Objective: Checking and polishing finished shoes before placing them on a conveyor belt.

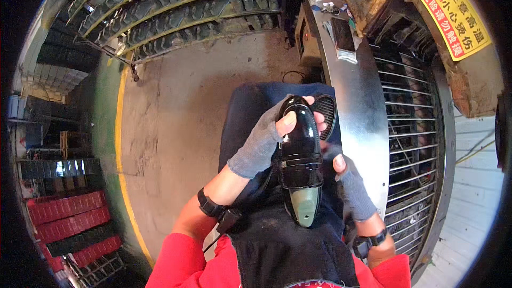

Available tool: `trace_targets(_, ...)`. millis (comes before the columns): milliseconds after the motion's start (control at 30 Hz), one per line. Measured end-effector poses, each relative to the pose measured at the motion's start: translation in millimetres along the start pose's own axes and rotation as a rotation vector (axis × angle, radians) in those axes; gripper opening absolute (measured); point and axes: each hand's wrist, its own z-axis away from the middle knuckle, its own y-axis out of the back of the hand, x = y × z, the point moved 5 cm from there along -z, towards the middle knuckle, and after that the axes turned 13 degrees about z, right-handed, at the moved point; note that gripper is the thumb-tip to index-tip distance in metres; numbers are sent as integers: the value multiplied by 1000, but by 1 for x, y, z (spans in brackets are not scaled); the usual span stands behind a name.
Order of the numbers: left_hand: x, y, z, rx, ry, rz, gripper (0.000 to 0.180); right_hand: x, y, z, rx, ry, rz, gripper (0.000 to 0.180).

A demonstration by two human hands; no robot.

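A glossy black shoe with a green shoe last inside lies lengthwise above my lap, toe pointing away from me. My left hand, in a grey fingerless glove, is closed around its front part, thumb on top. Just right of the toe, beside the left fingertips, is a black ribbed piece that looks like a shoe sole; whether the left fingers touch it is unclear. My right hand, also gloved, is to the right of the shoe. Its fingers are smeared by motion, so I cannot see what they hold.
A dark apron covers my lap. On my right runs a metal ledge with a phone, beside a barred rack under a yellow-and-red warning sign. Shelves of shoes stand ahead; red racks at left.
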Motion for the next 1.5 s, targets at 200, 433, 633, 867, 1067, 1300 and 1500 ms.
trace_targets(200,1,24,-42,-52,-62,-131,65,-29,-52,-7,-167,-225,-414,97)
trace_targets(433,-27,45,-67,88,-401,-1439,39,-21,11,-16,22,-158,-397,82)
trace_targets(633,-25,79,-67,-15,168,-156,47,7,59,0,11,-209,-455,102)
trace_targets(867,-14,50,-48,-178,146,-39,62,11,48,2,30,-228,-478,117)
trace_targets(1067,16,50,-51,-6,62,103,60,-3,4,-11,-138,-252,-694,128)
trace_targets(1300,11,49,-31,46,42,23,63,11,-54,-31,89,-224,-265,89)
trace_targets(1500,13,39,-21,-89,11,-48,66,28,-50,-25,-124,-212,-408,76)
